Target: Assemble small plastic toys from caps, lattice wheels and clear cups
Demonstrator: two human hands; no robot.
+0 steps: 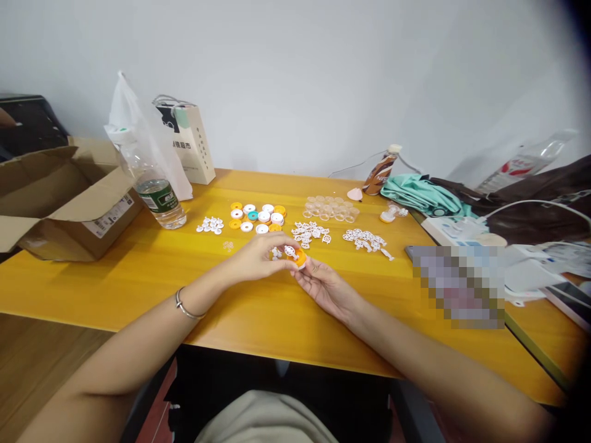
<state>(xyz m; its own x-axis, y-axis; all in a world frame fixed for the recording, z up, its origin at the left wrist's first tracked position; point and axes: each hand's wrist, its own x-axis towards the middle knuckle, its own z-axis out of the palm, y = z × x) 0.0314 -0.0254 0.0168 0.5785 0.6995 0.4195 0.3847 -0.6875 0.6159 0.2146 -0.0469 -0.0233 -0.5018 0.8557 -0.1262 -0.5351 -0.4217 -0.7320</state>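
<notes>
Between both hands, just above the table, is an orange round cap [300, 259] with a small white openwork plastic piece [290, 251] at its top. My left hand [265, 255] grips the cap from the left, thumb and fingers closed round it. From the right, my right hand [325, 284] pinches the cap's lower side. Behind them lie orange, white and teal round caps [263, 216], white openwork pieces [310, 232] and clear plastic cups [330, 208]. To the left is a cluster of small white parts [210, 225], with tiny clear rings [228, 245] nearer me.
More white pieces [366, 239] and an assembled piece [391, 213] lie right. A cardboard box [69, 203], water bottle [159, 197] and paper bag [194, 147] stand left. A drink bottle [381, 170], teal cloth [422, 192], power strip [455, 231] and blurred-out flat object [457, 286] are right.
</notes>
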